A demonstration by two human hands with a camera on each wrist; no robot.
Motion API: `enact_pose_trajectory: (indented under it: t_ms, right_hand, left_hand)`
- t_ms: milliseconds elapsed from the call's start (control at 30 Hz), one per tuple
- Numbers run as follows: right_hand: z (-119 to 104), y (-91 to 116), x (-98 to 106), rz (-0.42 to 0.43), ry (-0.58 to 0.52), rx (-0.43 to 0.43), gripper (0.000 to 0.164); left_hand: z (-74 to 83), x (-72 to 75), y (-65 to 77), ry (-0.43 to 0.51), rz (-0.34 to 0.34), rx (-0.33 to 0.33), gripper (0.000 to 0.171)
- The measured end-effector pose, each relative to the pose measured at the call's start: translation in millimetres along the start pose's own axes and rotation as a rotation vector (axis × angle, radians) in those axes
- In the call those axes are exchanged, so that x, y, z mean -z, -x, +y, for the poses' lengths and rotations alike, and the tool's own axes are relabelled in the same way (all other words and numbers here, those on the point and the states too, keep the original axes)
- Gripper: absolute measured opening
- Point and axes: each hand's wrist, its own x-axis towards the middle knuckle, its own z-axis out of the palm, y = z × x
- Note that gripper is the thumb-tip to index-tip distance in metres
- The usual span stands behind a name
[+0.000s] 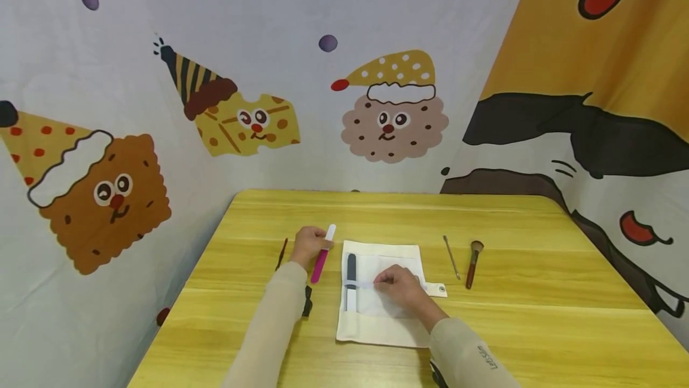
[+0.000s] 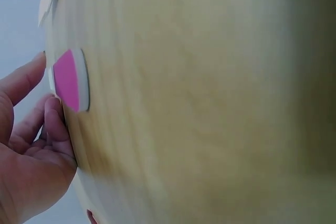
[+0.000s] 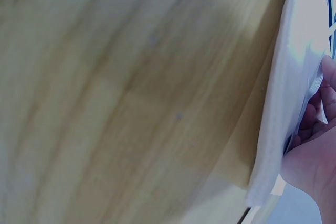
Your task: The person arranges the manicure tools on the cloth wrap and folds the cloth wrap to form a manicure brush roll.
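On the table, left of a cream fabric roll-up pouch (image 1: 377,331), lies a pink and white nail file (image 1: 319,265). My left hand (image 1: 308,246) has its thumb and fingers at the file's two edges, around the middle; in the left wrist view its pink end (image 2: 67,82) shows beyond them. Over the opened pouch, my right hand (image 1: 401,285) pinches a pale band (image 1: 365,284) that runs across it. A dark grey and white nail file (image 1: 351,268) lies under that band at the pouch's left side. The right wrist view shows the fingers (image 3: 328,72) against the pouch.
Right of the pouch lie a thin metal tool (image 1: 451,257) and a makeup brush (image 1: 473,265). A snap tab (image 1: 437,290) sticks out from the pouch's right edge. On the left are a slim dark red tool (image 1: 282,253) and a black item (image 1: 307,302) beside the left sleeve.
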Motion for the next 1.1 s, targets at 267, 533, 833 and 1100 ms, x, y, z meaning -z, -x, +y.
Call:
enact_pose_trajectory:
  t_ms: [267, 533, 833, 1100]
  right_hand:
    - [1.9, -2.5, 1.4, 0.005, 0.018, 0.0, 0.004]
    - [-0.3, -1.8, 1.4, -0.005, 0.019, -0.013, 0.004]
    - [-0.7, -0.6, 1.1, -0.004, 0.018, 0.002, 0.002]
    - [1.5, -2.7, 1.4, -0.003, 0.007, -0.009, 0.006]
  left_hand:
    - [3.9, -7.8, 14.9, -0.115, 0.095, -0.036, 0.04]
    - [-0.9, -22.1, 29.8, -0.152, 0.234, 0.012, 0.032]
    - [-3.3, -33.1, 31.9, -0.177, 0.372, 0.011, 0.036]
    - [-5.8, -39.0, 27.1, -0.194, 0.421, 0.014, 0.031]
